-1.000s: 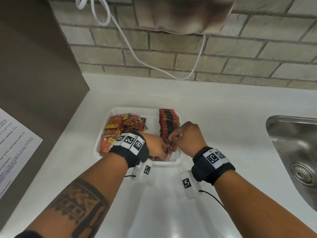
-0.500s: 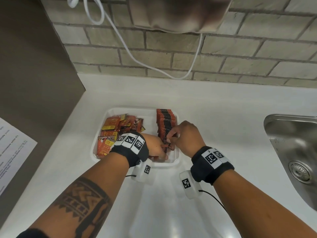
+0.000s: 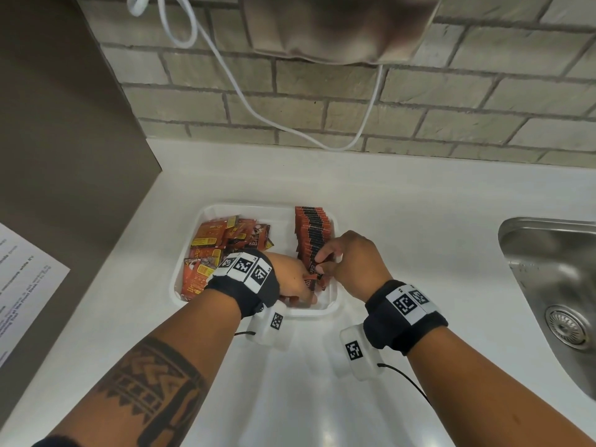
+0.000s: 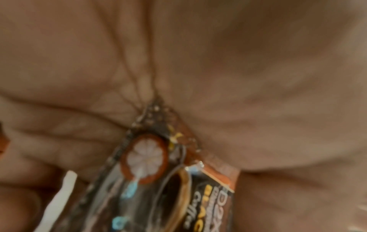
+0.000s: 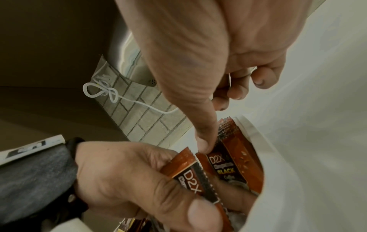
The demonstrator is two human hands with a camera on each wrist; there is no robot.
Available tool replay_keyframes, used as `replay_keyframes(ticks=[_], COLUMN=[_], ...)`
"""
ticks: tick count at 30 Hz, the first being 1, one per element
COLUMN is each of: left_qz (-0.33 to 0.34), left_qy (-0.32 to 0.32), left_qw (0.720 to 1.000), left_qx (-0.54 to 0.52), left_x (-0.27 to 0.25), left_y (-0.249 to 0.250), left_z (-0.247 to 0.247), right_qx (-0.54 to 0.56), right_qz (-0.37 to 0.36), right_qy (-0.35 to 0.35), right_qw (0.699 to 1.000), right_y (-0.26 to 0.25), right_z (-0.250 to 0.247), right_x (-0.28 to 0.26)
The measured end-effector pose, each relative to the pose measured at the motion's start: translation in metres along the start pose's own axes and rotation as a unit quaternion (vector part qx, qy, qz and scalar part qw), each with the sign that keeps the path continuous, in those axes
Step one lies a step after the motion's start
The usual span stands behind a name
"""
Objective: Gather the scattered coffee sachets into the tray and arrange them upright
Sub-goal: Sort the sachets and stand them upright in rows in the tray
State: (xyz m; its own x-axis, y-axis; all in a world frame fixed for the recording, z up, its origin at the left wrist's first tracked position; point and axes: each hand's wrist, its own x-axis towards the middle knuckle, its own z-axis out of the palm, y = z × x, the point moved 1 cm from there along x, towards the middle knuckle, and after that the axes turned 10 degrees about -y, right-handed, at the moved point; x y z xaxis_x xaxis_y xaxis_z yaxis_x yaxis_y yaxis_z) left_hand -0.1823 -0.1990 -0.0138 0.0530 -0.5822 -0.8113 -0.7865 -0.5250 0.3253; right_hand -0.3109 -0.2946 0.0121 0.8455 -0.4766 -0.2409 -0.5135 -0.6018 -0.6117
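My left hand [image 3: 292, 279] sits low at the near end of the white tray [image 3: 333, 306], thumb and fingers curled round a small bunch of sachets [image 5: 189, 174]. From the head view that bunch is mostly hidden under my knuckles; only a dark corner with lettering pokes out. The left wrist view fills in what the head misses: a creased palm closed on a dark wrapper [image 4: 151, 169] showing a cut-fruit picture and part of the brand name, though it is blurred. The right wrist view shows the same grip from the other side, with my thumb [image 5: 190, 208] pressed across an orange-and-black D2X sachet.

Just beyond, my right hand [image 3: 354, 259] pinches the top edge of 1 upright sachet [image 5: 223, 164] marked BLACK, at the near end of the standing row [image 3: 312, 233]. Its other fingers [image 5: 264, 76] are curled up clear of the packets, which only the right wrist view shows.

That row runs along the tray's right side, packets on edge. On the left side a loose heap of orange sachets [image 3: 213, 253] lies flat and jumbled.

Farther off, the white table [image 3: 419, 195] meets a brick wall [image 3: 451, 101] with a white cable [image 3: 245, 101] drooping across it. A steel sink [image 3: 548, 269] lies to the right, a printed sheet [image 3: 22, 285] to the left.
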Motion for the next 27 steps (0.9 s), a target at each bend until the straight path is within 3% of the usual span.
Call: replay_keyframes(ticks=[8,12,17,23,27], left_qz=[0.002,0.047,0.146,0.228,0.236], left_qy=[-0.008,-0.015,-0.031,-0.011,0.066], left_qw=[1.0,0.996,0.949,0.914,0.911], left_qx=[-0.012,-0.067,-0.277,-0.336,-0.332], left_x=[-0.006,-0.013,-0.025,-0.028,-0.033], left_y=[0.0,-0.003,-0.013,-0.013,-0.019], left_z=[0.001,-0.003,-0.006,-0.004,-0.006], right_qx=[0.028,0.035,0.094,0.108,0.165], right_qz=[-0.006,-0.017,-0.042,-0.037,-0.038], right_qy=[0.012,0.037,-0.003,-0.014,-0.013], right_qw=[1.0,0.999,0.995,0.993,0.985], right_y=[-0.004,-0.002,-0.001,-0.002,-0.002], right_z=[-0.009,-0.012,-0.01,-0.005,-0.012], right_x=[-0.005,-0.008,-0.012,-0.008,-0.004])
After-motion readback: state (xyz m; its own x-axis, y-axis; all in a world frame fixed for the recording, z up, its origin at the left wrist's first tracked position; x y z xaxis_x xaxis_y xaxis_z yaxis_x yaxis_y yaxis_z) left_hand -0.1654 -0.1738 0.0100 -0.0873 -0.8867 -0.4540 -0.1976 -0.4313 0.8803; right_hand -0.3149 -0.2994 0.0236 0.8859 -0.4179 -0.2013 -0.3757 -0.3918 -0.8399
